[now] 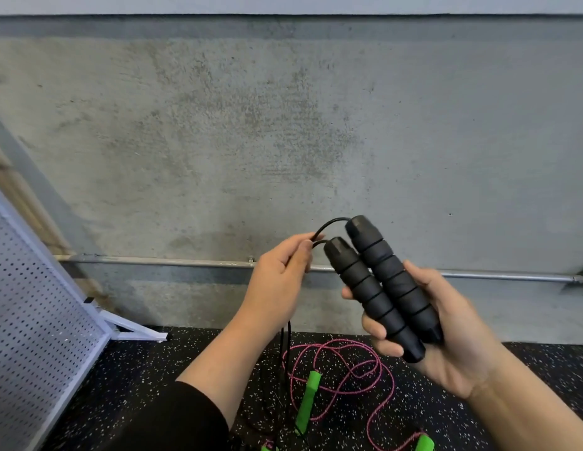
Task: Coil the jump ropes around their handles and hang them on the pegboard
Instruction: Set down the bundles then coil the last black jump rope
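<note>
At the far left the white pegboard [39, 304] leans on its stand, well apart from the work and with no hooks or ropes visible on the part in view. Moving in, the left hand [277, 281] pinches both strands of the black cord [327, 222] just beside where they leave the handle caps, the rest of the cord hanging down toward the speckled floor [153, 385]. Right of it, the right hand [453, 333] is wrapped round the two black foam handles [381, 288], held side by side and tilted up to the left. Below, between the forearms, a pink rope with green handles [306, 402] lies loose on the floor, not yet coiled (it looks tangled over itself). The step in hand seems to be starting the wrap: it would go best if the right hand keeps the handles pressed parallel while the left lays the doubled cord across them near the caps, under light tension, each turn snug beside the last, so nothing slips loose before hanging.
</note>
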The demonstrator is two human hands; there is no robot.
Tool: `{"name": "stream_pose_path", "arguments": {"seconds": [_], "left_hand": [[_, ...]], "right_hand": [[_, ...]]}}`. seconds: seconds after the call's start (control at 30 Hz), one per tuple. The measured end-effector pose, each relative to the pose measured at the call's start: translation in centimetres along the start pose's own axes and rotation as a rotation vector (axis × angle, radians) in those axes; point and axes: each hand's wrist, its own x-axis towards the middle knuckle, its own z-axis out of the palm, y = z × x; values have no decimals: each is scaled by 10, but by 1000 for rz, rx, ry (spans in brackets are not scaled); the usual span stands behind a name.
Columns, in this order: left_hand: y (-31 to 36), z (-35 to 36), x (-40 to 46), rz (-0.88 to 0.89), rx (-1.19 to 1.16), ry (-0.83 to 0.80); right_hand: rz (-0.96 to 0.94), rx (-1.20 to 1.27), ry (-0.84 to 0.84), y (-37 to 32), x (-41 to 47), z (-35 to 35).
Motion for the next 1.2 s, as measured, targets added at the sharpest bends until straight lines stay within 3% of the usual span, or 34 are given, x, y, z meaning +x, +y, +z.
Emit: {"name": "stream_pose_path", "arguments": {"seconds": [0.3, 0.43, 0.6, 0.8, 1.0, 1.2], "left_hand": [[6, 21, -12, 111, 437, -305], [6, 20, -8, 4, 443, -301], [11, 17, -6, -216, 319, -310], [10, 19, -8, -186, 523, -420], [11, 10, -9, 18, 614, -471], [12, -7, -2, 2, 517, -592]], "right_hand": [[-158, -51, 122, -4, 9, 7], [-228, -382, 318, -1, 17, -4], [-248, -898, 416, 7, 23, -10], [-190, -1427, 500, 15, 27, -28], [9, -1741, 349, 10, 21, -29], [137, -1710, 40, -3, 8, -28]]}}
